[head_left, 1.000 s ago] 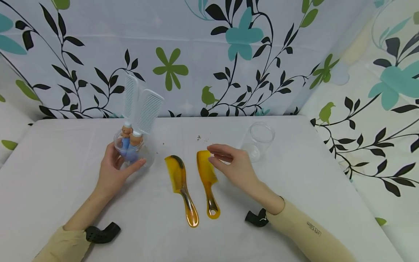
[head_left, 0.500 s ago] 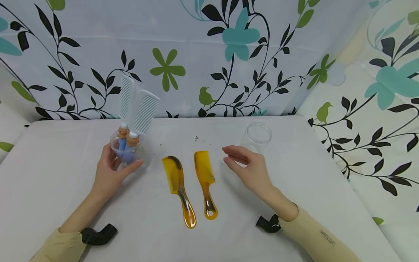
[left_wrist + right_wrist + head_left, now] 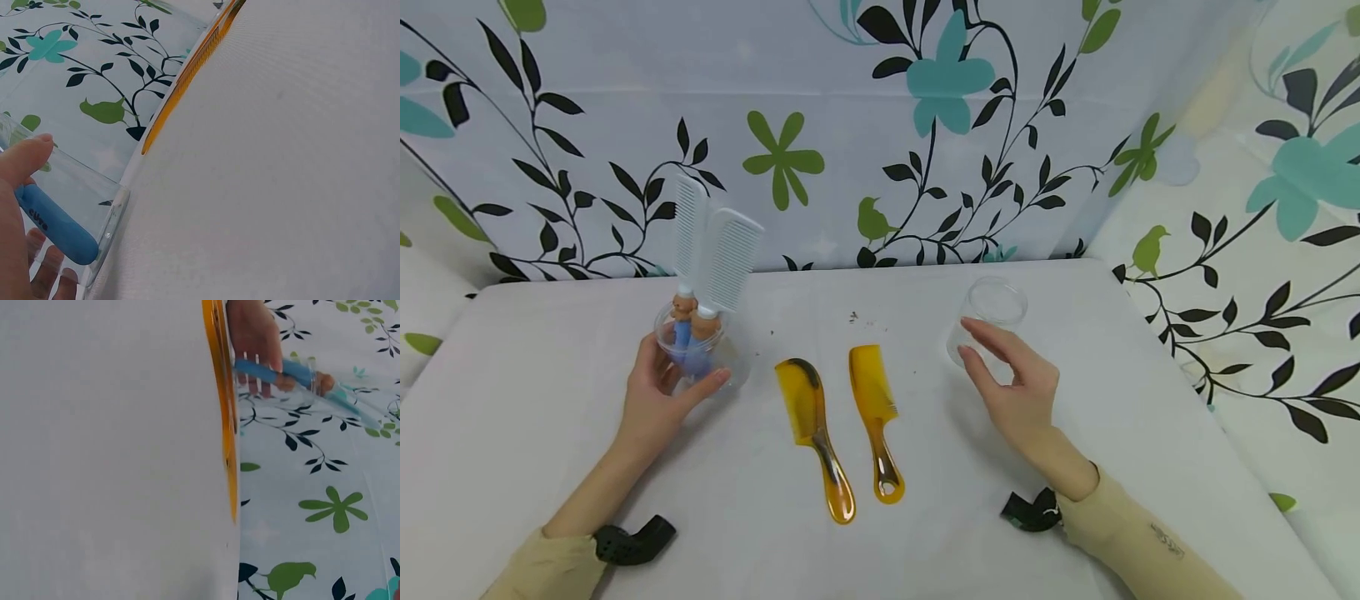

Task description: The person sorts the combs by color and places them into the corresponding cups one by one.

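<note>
On the left of the head view, my left hand [image 3: 655, 392] grips a clear plastic cup [image 3: 739, 367], thumb on the near side and fingers round the far side. Two pale blue combs stand in it: the front comb [image 3: 732, 260] and the rear comb [image 3: 691, 225], both teeth end up, with brown bear figures on their blue handles. A blue handle [image 3: 59, 225] shows through the cup wall in the left wrist view. My right hand [image 3: 1021, 392] hovers with thumb and fingers apart, its fingertips overlapping a second clear cup [image 3: 1011, 310], which has nothing in it.
Between the hands lie two amber combs on the white table [image 3: 760, 550]: the left comb [image 3: 811, 417] and the right comb [image 3: 872, 392]. Small dark crumbs [image 3: 853, 317] are scattered behind them. A leaf-patterned cloth [image 3: 835, 67] hangs at the table's back edge.
My right hand has moved right, from over the right amber comb to the second clear cup. My left hand keeps its grip on the cup with the blue combs.
</note>
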`<act>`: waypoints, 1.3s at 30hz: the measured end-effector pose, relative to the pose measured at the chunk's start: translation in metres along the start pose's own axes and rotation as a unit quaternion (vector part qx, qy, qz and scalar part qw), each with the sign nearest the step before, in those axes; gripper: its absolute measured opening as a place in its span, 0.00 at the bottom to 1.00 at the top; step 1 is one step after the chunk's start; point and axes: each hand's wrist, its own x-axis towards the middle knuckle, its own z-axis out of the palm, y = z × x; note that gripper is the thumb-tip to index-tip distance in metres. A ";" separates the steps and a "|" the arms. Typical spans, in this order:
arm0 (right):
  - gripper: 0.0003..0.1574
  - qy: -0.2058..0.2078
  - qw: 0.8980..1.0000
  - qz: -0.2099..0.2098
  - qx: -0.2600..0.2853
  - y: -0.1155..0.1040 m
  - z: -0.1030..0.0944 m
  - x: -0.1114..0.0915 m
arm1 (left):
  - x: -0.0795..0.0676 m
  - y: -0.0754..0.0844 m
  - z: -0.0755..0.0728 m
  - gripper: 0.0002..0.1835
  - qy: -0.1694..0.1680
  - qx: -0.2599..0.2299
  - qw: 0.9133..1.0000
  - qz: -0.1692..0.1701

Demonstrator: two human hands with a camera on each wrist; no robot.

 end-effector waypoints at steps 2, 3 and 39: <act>0.18 0.037 0.999 -0.008 0.009 0.006 -0.004 0.002 | 0.001 0.000 0.001 0.43 -0.001 -0.003 1.000 0.006; 0.18 0.055 0.998 -0.008 0.014 0.008 -0.005 0.003 | 0.002 0.000 0.001 0.43 0.000 -0.003 1.000 0.007; 0.61 -0.048 0.937 0.340 0.070 0.078 -0.020 -0.025 | 0.000 0.000 0.002 0.47 -0.004 -0.010 1.000 0.015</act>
